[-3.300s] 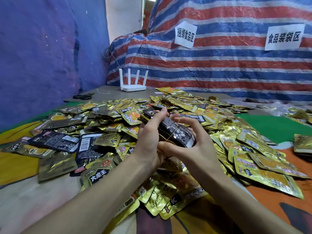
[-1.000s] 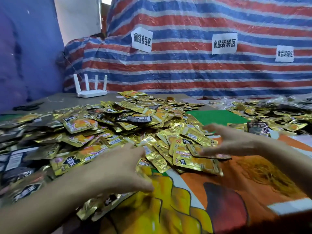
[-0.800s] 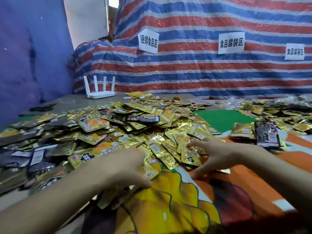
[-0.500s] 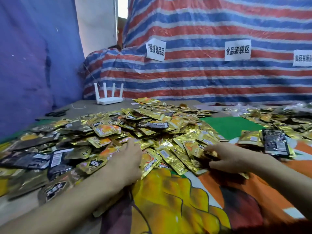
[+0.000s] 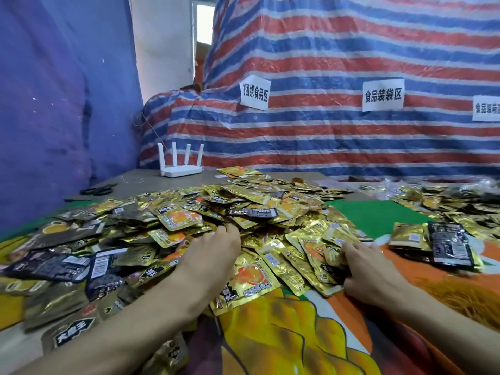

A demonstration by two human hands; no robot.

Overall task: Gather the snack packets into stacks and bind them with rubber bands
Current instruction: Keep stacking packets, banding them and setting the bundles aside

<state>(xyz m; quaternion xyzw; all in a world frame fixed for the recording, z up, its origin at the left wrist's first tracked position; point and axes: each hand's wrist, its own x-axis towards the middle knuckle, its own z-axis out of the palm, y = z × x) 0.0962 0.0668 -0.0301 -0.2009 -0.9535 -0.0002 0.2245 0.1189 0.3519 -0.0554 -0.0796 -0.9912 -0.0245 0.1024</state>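
Gathering step now: left hand (image 5: 209, 257) flat, fingers straight, on gold snack-packet heap (image 5: 243, 209); right hand (image 5: 364, 270) pinching few packets (image 5: 333, 256) at heap's right edge. Next, likely: square them into stack, then fetch rubber band.

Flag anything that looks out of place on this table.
A white router with four antennas stands at the far edge of the table, behind the heap of snack packets; it has no part in bundling.
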